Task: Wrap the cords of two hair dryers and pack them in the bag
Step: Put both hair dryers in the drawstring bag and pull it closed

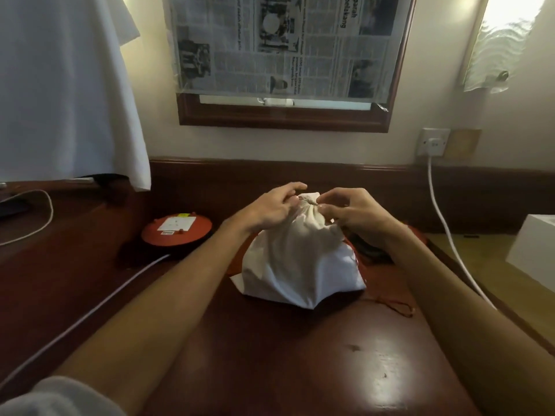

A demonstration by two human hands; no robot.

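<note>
A white cloth drawstring bag (297, 265) stands full and bulging on the dark wooden table (270, 355), its neck gathered tight at the top. My left hand (270, 210) pinches the gathered neck from the left. From the right, my right hand (357, 216) pinches the drawstring at the same spot. The hair dryers are hidden; whatever fills the bag cannot be seen. A dark object (372, 250) lies just behind the bag on the right, mostly covered by my right wrist.
An orange round device (177, 231) with a white cable (90, 313) sits left of the bag. A second white cable (447, 232) hangs from a wall socket (432, 144) on the right. A thin red cord (396, 306) lies by the bag. White cloth (66, 85) hangs at the left.
</note>
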